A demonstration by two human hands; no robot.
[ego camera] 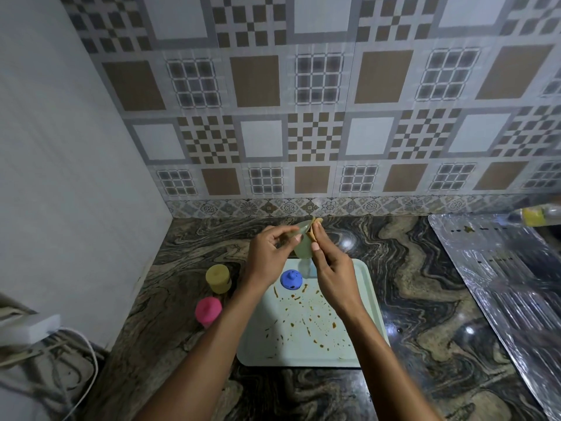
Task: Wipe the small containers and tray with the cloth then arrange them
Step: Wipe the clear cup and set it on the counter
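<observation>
Item under work: a pale green container point(303, 249), held in the air above the far edge of the tray point(358, 344), clear of its surface. It is gripped by the left hand point(267, 253), with the fingers curled round its left side. Its long axis is tilted, running from the tray's far edge away from the person. Which end is the mouth cannot be told with certainty.

The cloth point(314, 229), a small tan piece, is pinched in the right hand point(331, 268) and pressed against the container's right side. Cloth and container are touching, and the two hands are close together. The wiping stroke is judged to turn on this contact: the cloth lies directly right of the grip, so the container can be rotated by the left hand against it.

A blue container point(290, 279) stands on the tray near its far left corner, just below the hands. A yellow container point(218, 278) and a pink container point(208, 311) stand on the counter point(425, 299), left of the tray. Brown stains point(303, 323) are spread over the tray's middle; the tray is judged not yet wiped. A foil sheet point(501, 268) lies well right of the tray. Nothing obstructs the hands. The blue container is judged to need lifting off before the tray is wiped.
</observation>
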